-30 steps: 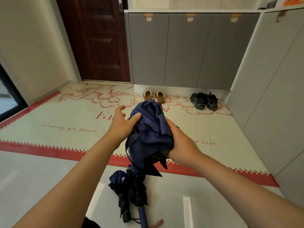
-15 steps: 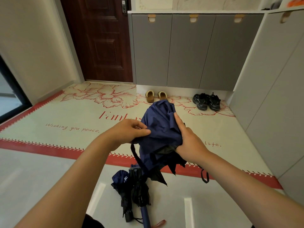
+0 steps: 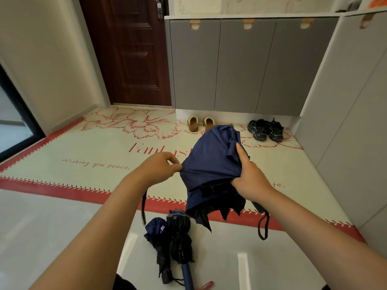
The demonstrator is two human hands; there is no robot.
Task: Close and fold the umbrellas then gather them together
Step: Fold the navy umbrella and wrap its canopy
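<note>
Head view: left hand (image 3: pixel 159 168) fingers pinching umbrella (image 3: pixel 211 170) cloth, right hand (image 3: pixel 249 178) wrapped round it — pull pleats flat, then roll tight.

my left hand (image 3: pixel 159 167) has slid off the top of the umbrella (image 3: pixel 211 164) to pinch its left edge, drawing the cloth out sideways. my right hand (image 3: pixel 250 181) has shifted lower, and a wrist strap (image 3: pixel 262 227) now dangles beneath it.

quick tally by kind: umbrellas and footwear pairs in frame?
Held navy umbrella: 1
Folded umbrellas on the floor: 2
Tan slippers, pairs: 1
Black sneakers, pairs: 1
Total: 3 umbrellas, 2 footwear pairs; 5 items.
</note>
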